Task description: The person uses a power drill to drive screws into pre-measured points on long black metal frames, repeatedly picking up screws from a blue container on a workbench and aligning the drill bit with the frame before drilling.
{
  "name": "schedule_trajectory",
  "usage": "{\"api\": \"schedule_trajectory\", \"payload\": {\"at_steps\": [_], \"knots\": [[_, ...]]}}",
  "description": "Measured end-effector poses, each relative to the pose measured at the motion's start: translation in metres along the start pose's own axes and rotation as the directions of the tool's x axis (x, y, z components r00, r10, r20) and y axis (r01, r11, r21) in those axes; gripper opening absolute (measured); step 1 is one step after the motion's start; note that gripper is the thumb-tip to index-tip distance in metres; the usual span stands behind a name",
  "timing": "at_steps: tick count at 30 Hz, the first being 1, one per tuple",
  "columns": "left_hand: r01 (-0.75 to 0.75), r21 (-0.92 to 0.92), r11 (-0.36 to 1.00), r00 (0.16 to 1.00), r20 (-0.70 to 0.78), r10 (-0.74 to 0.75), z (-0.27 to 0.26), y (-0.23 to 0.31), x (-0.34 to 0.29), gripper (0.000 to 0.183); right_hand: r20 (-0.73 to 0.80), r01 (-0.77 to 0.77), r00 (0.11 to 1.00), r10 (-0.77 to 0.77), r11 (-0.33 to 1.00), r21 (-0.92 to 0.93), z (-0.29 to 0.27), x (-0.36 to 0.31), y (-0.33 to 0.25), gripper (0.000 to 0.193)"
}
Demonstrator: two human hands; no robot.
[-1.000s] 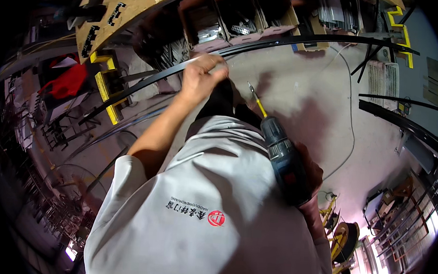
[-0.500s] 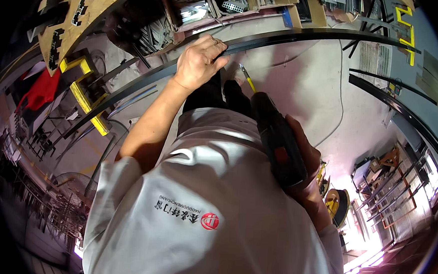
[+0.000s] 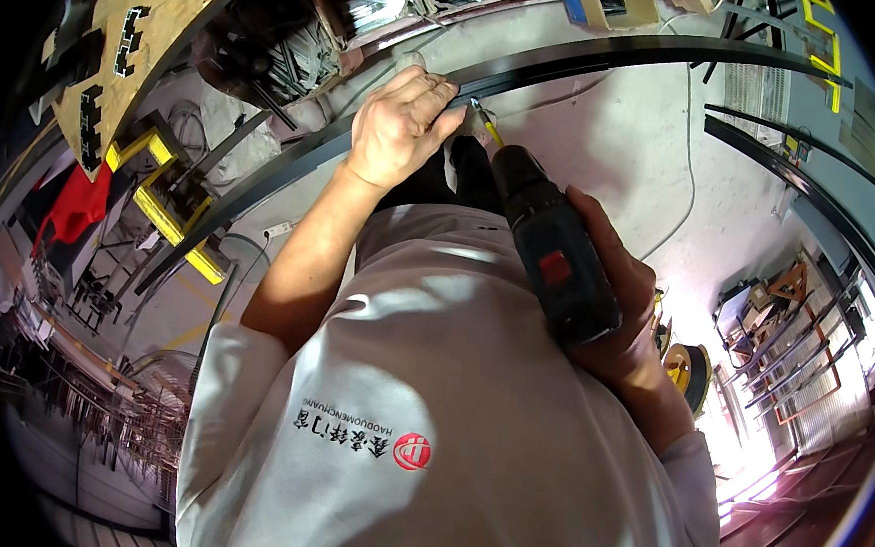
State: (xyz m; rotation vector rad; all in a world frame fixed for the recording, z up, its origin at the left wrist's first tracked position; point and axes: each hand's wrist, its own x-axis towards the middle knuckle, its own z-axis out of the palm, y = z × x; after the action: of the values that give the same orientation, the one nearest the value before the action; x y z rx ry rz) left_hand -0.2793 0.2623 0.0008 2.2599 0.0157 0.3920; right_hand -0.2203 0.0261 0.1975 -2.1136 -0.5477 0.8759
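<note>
My left hand [image 3: 402, 121] is closed over a long black metal profile [image 3: 581, 54] that runs across in front of me. The thumb lies along its near edge. My right hand [image 3: 625, 285] grips a black cordless drill [image 3: 549, 245] with a red patch on its body. Pointing up and to the left, the drill carries a slim yellow-shanked bit [image 3: 493, 132]. The bit's tip is at the near edge of the profile, just right of my left thumb. Whether it touches the metal, I cannot tell.
Yellow supports [image 3: 176, 215] stand under the profile at left, with more yellow brackets [image 3: 820, 41] at far right. A plywood board [image 3: 163, 16] holds black parts. Boxes of offcuts [image 3: 383, 10] line the back. A cable [image 3: 693, 159] crosses the floor; another black bar [image 3: 792, 205] lies at right.
The drill has moved up and left, bringing its bit to the profile beside my left hand. My left hand keeps its hold on the profile.
</note>
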Motion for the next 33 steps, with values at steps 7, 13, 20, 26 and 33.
{"api": "schedule_trajectory", "payload": {"at_steps": [7, 13, 20, 26, 33], "knots": [[-0.008, 0.008, 1.0, 1.0, -0.015, 0.008, -0.001, 0.004, 0.001, 0.03, 0.041, -0.003, 0.999, 0.003, 1.0, 0.003, -0.005, 0.013, -0.008, 0.081], [0.022, -0.03, 0.999, 1.0, 0.004, -0.022, -0.001, 0.003, 0.002, 0.03, 0.133, -0.065, 0.989, 0.069, 0.997, -0.038, -0.016, 0.027, -0.031, 0.082], [0.026, -0.025, 0.999, 1.0, 0.019, -0.025, 0.0, 0.003, 0.002, 0.032, 0.284, -0.109, 0.941, 0.184, 0.96, -0.26, -0.021, 0.045, -0.055, 0.078], [0.064, -0.032, 0.997, 0.997, 0.033, -0.063, 0.0, 0.006, 0.001, 0.034, 0.396, -0.029, 0.899, 0.186, 0.929, -0.37, -0.03, 0.061, -0.063, 0.072], [0.06, -0.015, 0.998, 0.998, 0.038, -0.059, 0.001, 0.004, 0.003, 0.036, 0.402, 0.092, 0.91, 0.101, 0.896, -0.433, -0.027, 0.066, -0.058, 0.068]]}}
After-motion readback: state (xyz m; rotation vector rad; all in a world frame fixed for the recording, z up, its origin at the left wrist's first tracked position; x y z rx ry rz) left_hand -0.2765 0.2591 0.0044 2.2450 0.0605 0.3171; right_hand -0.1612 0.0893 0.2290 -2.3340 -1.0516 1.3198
